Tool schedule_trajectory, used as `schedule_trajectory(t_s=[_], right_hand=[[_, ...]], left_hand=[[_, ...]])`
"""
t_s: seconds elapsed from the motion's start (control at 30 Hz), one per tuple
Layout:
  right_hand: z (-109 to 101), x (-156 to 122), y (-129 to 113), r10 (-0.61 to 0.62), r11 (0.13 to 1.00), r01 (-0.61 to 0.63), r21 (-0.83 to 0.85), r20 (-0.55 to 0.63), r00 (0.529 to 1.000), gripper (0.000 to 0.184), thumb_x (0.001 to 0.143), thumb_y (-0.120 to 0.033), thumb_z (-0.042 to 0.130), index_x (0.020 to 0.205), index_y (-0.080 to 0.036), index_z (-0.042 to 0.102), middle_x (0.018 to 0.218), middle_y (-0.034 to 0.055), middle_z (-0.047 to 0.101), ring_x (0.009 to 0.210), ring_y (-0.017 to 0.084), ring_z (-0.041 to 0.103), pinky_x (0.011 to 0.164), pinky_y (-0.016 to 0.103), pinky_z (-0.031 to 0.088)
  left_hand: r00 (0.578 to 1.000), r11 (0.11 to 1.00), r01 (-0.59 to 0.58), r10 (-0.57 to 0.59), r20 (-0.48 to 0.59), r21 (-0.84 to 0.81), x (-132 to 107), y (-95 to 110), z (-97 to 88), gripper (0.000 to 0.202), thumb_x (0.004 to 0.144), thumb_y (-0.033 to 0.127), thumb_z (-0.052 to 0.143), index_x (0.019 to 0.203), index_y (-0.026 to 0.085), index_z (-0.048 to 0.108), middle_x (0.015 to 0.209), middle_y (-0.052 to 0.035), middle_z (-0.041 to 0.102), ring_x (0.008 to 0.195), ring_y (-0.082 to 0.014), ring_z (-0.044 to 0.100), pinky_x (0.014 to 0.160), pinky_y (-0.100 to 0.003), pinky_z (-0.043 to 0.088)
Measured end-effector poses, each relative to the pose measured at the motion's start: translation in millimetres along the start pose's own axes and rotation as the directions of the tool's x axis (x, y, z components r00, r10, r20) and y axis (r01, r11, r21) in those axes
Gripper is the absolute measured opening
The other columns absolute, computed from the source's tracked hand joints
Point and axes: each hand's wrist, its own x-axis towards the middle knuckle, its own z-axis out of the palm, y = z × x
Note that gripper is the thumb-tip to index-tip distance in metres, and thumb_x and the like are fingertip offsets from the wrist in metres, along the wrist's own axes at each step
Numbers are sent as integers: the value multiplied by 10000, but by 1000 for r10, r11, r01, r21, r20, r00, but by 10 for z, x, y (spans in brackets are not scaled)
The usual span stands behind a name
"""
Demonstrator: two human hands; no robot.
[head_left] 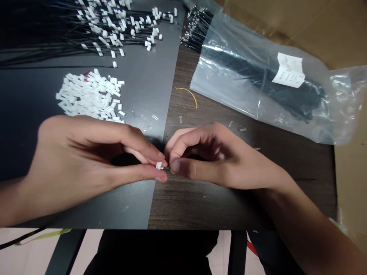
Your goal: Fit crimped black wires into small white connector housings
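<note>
Between the thumb and fingers of my left hand (pixel 86 160) is a small white connector housing (pixel 158 165). My right hand (pixel 212 160) pinches a thin black wire (pixel 166 168), whose metal end meets the housing's right side. How deep the end sits in the housing I cannot tell. Most of the wire is hidden by my right hand. Behind my left hand lies a heap of loose white connector housings (pixel 88 95). Both hands are held close together, near the seam between the grey mat and the wood-patterned tabletop.
Many black wires with white connectors (pixel 114 28) lie at the back left on the grey mat (pixel 143 95). A clear plastic bag (pixel 243 72) of black wires with bare metal ends lies at the back right. A yellow strip (pixel 187 93) and several tiny clear pieces lie between. Cardboard (pixel 286 23) borders the right.
</note>
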Motion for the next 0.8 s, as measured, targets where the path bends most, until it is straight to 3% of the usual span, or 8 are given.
schedule_trajectory(t_s=[0.33, 0.57, 0.8], right_hand=[[13, -2, -1, 3, 999, -3, -41, 5, 1000, 281, 1036, -297, 1044, 877, -179, 845, 948, 39, 834, 908, 188, 756, 803, 304, 605], [32, -22, -27, 88, 993, -89, -76, -19, 996, 277, 1039, -293, 1034, 881, -197, 828, 996, 53, 835, 938, 209, 744, 810, 324, 595], [188, -48, -9, 105, 992, -114, -58, -141, 984, 256, 997, -221, 1042, 916, -216, 800, 993, 41, 828, 905, 197, 748, 763, 297, 610]], left_hand=[[999, 1000, -21, 22, 31, -8, -24, -5, -47, 185, 943, 476, 1180, 908, 392, 1020, 906, 60, 974, 727, -212, 937, 699, -280, 796], [997, 997, -57, 60, 51, -42, -57, -51, -34, 158, 980, 472, 1158, 963, 410, 1014, 978, 73, 985, 786, -210, 937, 772, -308, 808], [995, 996, -87, 86, 46, 23, -25, -83, -49, 128, 1026, 486, 1095, 963, 427, 1000, 973, 55, 979, 786, -237, 913, 728, -350, 762]])
